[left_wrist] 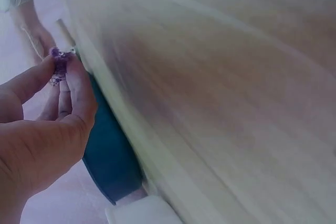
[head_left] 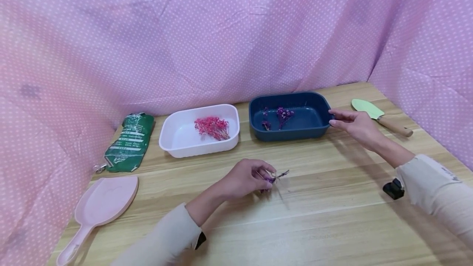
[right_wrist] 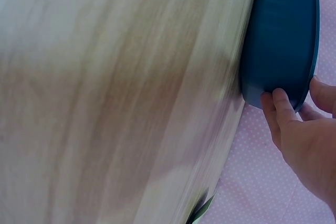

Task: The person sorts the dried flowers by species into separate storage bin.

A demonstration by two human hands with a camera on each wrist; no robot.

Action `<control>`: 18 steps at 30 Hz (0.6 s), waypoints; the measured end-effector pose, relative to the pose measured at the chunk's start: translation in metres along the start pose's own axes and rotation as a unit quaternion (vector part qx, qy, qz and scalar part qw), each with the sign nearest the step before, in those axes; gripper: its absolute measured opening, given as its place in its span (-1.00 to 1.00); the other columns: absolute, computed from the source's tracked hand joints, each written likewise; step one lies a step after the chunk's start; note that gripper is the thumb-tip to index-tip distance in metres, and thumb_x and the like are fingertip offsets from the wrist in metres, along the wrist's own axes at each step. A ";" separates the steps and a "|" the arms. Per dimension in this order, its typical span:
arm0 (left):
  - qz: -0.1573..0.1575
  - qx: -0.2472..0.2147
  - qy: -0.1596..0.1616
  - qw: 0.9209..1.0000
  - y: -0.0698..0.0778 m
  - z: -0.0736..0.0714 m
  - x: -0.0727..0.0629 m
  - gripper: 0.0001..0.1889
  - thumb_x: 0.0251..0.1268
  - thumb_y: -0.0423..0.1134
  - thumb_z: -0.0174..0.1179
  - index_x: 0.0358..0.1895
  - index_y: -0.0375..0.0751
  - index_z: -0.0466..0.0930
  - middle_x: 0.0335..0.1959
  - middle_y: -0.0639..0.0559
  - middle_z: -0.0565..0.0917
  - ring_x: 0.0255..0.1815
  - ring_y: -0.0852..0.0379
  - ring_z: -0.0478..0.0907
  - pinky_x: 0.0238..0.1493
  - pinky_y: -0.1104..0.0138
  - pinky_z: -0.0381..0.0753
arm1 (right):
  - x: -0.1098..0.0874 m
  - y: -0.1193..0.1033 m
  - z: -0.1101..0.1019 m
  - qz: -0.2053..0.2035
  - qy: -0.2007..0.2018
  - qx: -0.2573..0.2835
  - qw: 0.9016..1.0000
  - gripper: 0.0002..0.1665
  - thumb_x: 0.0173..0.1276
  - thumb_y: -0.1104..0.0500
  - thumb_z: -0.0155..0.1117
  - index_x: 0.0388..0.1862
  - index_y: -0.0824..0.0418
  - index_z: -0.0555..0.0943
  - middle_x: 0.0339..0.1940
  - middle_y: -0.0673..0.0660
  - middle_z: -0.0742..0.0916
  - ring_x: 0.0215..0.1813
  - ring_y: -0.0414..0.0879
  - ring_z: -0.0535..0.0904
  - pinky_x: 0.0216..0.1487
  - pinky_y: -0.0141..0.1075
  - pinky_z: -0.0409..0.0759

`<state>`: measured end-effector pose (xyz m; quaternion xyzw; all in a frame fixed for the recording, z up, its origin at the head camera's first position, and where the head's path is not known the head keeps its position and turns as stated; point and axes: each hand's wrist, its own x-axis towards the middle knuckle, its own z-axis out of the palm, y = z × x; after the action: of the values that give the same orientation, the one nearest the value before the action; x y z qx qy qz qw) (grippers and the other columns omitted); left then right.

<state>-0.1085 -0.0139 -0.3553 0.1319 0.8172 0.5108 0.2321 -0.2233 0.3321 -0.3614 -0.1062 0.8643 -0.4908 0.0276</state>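
My left hand [head_left: 244, 180] pinches a small sprig of purple dried flowers [head_left: 272, 179] just above the table, its stem pointing right. In the left wrist view the purple blossoms [left_wrist: 60, 65] show between thumb and fingertips. At the right end of a dark blue plastic basin [head_left: 292, 131], my right hand [head_left: 356, 128] holds the rim. The right wrist view has its fingers [right_wrist: 282, 103] against the basin's outer wall, thumb by the rim. More purple dried flowers [head_left: 284, 115] lie inside this basin. Left of it, a white basin [head_left: 199, 149] contains a bunch of red-pink dried flowers [head_left: 212, 126].
A green printed bag [head_left: 131, 143] with a metal clip lies at the back left, and a pink scoop [head_left: 107, 200] is in front of it. To the right rests a light green trowel [head_left: 367, 108] with a wooden handle. Pink dotted cloth [head_left: 207, 44] hangs behind the wooden table [head_left: 318, 216].
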 end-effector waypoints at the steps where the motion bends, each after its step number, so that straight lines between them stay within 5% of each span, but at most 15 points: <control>1: -0.003 -0.021 0.003 1.000 0.001 -0.002 0.001 -0.67 0.13 -0.43 0.35 0.00 -0.20 0.64 -0.31 0.02 0.68 -0.34 0.15 0.62 -0.29 0.35 0.68 | 0.000 0.000 0.000 0.000 0.000 0.000 1.000 -0.34 0.42 0.03 0.21 0.36 0.37 0.37 0.28 0.42 0.47 -0.15 -0.61 0.50 -0.18 -0.68 0.50; 5: -0.026 -0.124 0.026 0.992 0.006 -0.013 0.009 -0.64 0.15 -0.48 0.32 0.06 -0.30 0.61 -0.26 -0.08 0.67 -0.32 0.11 0.66 -0.20 0.26 0.71 | -0.001 0.000 0.000 -0.002 0.001 0.004 1.000 -0.33 0.41 0.03 0.22 0.35 0.39 0.37 0.27 0.43 0.47 -0.15 -0.60 0.51 -0.18 -0.68 0.50; 11: -0.036 -0.253 0.072 0.964 0.021 -0.031 0.031 -0.68 0.22 -0.50 0.24 0.05 -0.42 0.56 -0.10 -0.26 0.66 -0.24 0.05 0.66 -0.04 0.19 0.67 | -0.003 0.000 0.000 -0.006 0.002 0.005 1.000 -0.34 0.41 0.05 0.22 0.34 0.41 0.38 0.27 0.44 0.47 -0.15 -0.63 0.48 -0.17 -0.69 0.49; 18: -0.057 -0.294 0.120 0.947 0.043 -0.050 0.056 -0.75 0.25 -0.45 0.24 -0.01 -0.37 0.59 -0.01 -0.28 0.64 -0.21 0.02 0.66 0.06 0.17 0.61 | -0.002 -0.001 0.001 -0.012 0.003 0.005 1.000 -0.34 0.40 0.04 0.23 0.34 0.41 0.38 0.26 0.44 0.47 -0.15 -0.64 0.48 -0.17 -0.69 0.49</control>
<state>-0.1828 -0.0081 -0.3121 -0.0513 0.6587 0.7263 0.1894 -0.2215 0.3310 -0.3610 -0.1144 0.8606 -0.4958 0.0196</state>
